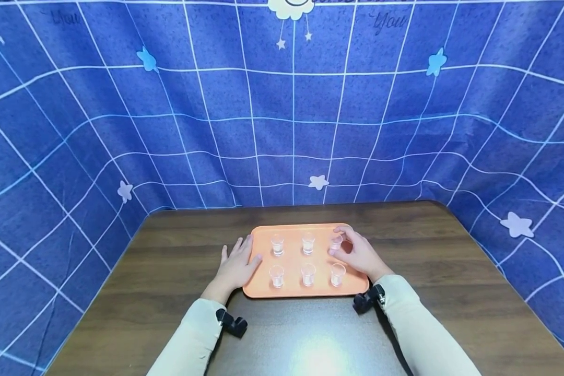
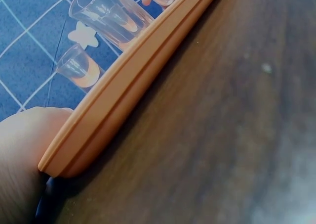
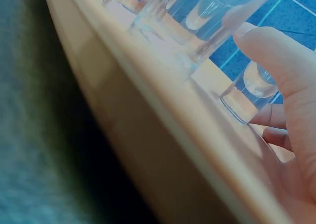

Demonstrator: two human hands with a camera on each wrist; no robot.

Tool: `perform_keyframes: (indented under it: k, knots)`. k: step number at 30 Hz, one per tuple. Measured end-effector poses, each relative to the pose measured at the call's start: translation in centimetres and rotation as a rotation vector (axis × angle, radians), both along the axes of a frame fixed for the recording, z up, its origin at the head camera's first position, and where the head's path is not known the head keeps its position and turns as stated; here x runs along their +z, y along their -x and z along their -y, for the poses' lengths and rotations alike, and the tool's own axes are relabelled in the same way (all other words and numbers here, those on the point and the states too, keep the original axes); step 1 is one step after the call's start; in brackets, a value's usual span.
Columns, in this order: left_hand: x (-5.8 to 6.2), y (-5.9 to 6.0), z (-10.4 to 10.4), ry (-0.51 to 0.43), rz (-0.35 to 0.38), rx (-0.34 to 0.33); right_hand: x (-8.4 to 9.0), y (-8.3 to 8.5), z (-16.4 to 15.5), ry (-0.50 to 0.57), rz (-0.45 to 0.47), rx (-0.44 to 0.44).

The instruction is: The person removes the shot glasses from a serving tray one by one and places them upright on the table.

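An orange tray point(image 1: 263, 284) lies on a dark wooden table point(image 1: 178, 245) and carries several small clear glasses in two rows. My right hand point(image 1: 360, 256) reaches over the tray's far right corner, thumb and fingers curled round the far right glass point(image 1: 336, 242). The right wrist view shows that glass point(image 3: 249, 93) with my thumb point(image 3: 281, 56) beside it and fingertips at its base. My left hand point(image 1: 236, 265) lies flat on the table at the tray's left edge, thumb touching the rim. In the left wrist view the thumb point(image 2: 24, 150) meets the tray rim point(image 2: 123, 100).
A blue cloth backdrop point(image 1: 291, 120) with white grid lines and stars closes off the back and both sides of the table. Bare wood shows to the left, right and front of the tray. Black wrist mounts point(image 1: 232, 324) sit on both sleeves.
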State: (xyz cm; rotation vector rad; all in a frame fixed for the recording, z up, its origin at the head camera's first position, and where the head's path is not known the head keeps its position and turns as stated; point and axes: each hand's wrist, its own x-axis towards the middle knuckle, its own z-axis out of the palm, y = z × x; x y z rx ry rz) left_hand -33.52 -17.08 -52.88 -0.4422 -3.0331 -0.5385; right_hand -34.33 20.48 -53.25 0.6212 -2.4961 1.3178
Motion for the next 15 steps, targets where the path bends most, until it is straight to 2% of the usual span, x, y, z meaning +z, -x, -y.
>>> perform_keyframes:
  k: [6,15]
  knots:
    - [0.3,0.2,-0.4,0.011,0.012,0.017,0.1,0.7,-0.1,0.013,-0.002,0.021]
    - [0.2,0.9,-0.3,0.013,0.026,0.037,0.3,1.6,0.0,0.046,0.09,0.029]
